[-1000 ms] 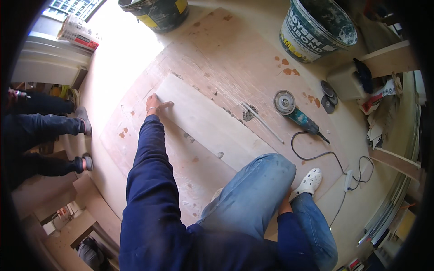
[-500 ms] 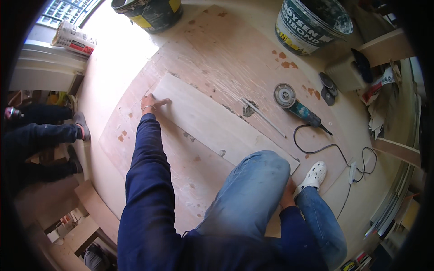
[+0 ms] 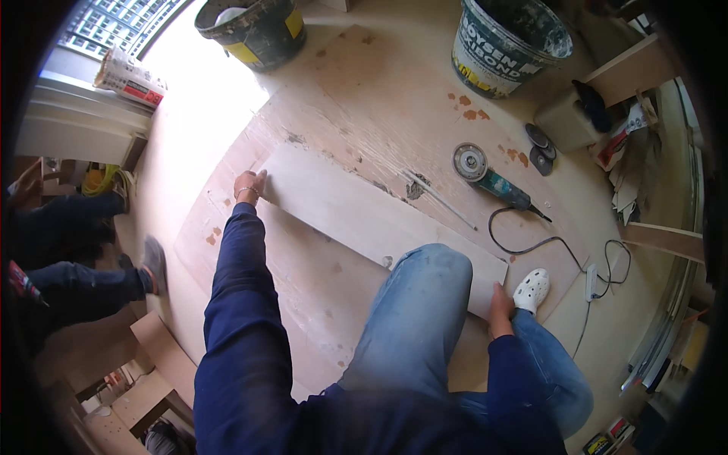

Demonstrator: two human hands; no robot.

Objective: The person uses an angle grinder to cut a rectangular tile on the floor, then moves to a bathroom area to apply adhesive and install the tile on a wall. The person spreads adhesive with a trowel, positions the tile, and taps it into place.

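Observation:
A long pale tile slants across a stained board, its near edge casting a shadow beneath. At its far left end, my left hand is closed on the edge, thumb along the corner. My right hand grips the near right end, beside my white clog; part of that hand's grip is hidden. My bent knee covers part of the tile's near edge. Just beyond the tile lie a thin metal rod and an angle grinder with a disc on.
The grinder's black cord runs to a white socket block at right. Dark discs lie near it. Two stained buckets stand at the back. Another person's legs are at left, near wooden pieces.
My right hand has come out from behind my knee onto the tile's right end. The tile's near edge now appears raised, and my left hand has tightened its grip. The other person's foot has shifted.

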